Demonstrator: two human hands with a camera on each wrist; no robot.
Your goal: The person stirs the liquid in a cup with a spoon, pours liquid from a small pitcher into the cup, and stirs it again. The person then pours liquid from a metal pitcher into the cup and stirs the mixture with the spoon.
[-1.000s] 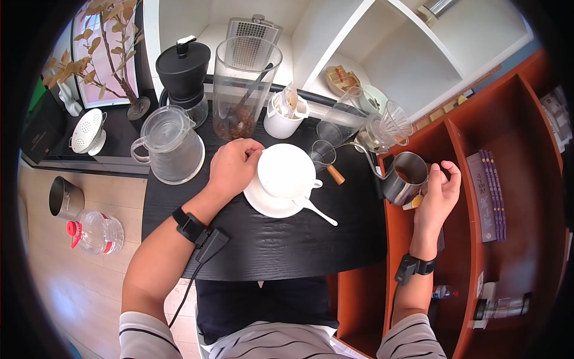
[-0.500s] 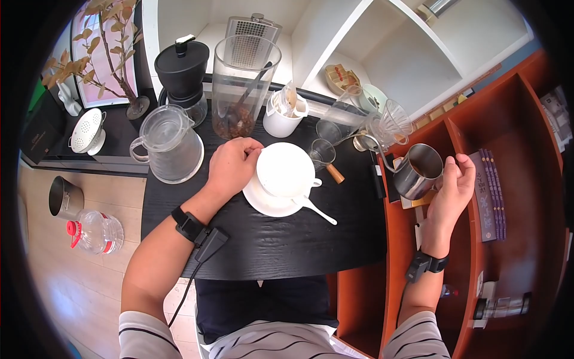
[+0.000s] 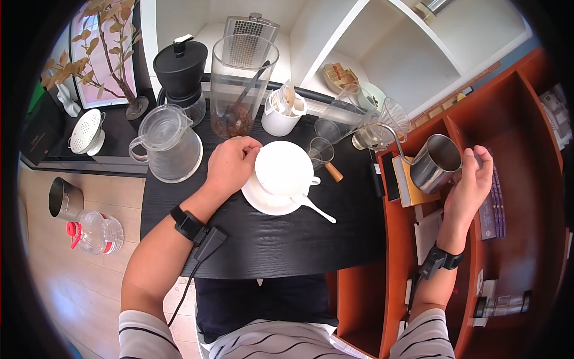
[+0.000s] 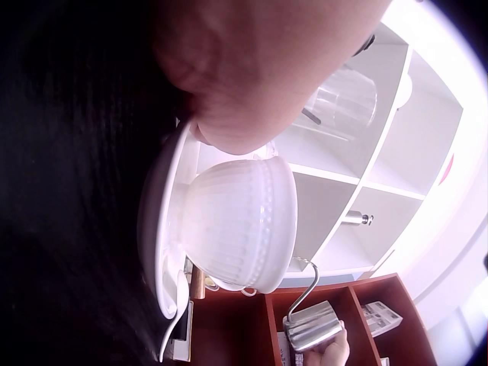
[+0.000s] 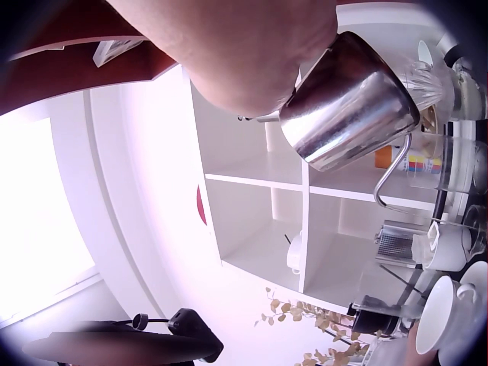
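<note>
A white cup point(image 3: 283, 166) with beading below its rim stands on a white saucer point(image 3: 260, 202) on the black table. My left hand point(image 3: 232, 167) pinches the saucer's left edge, close beside the cup. A white spoon point(image 3: 315, 209) lies on the saucer, its handle reaching out past the rim to the right. Off to the right, my right hand point(image 3: 466, 194) grips a steel gooseneck kettle point(image 3: 431, 166) by its handle side. The kettle is lidless and held up in front of the red-brown shelf, its thin curved spout point(image 5: 390, 177) towards the table.
Along the table's back stand a glass pitcher point(image 3: 170, 152), a black coffee grinder point(image 3: 180, 75), a tall clear cylinder point(image 3: 244, 90) and a white mug with a drip bag point(image 3: 281, 119). A wooden-handled small glass point(image 3: 323, 152) sits right of the cup. Red-brown shelving point(image 3: 412, 257) borders the right edge.
My right hand has carried the kettle further right, away from the cup and over the shelf. My left hand stays at the saucer; cup and spoon keep their places.
</note>
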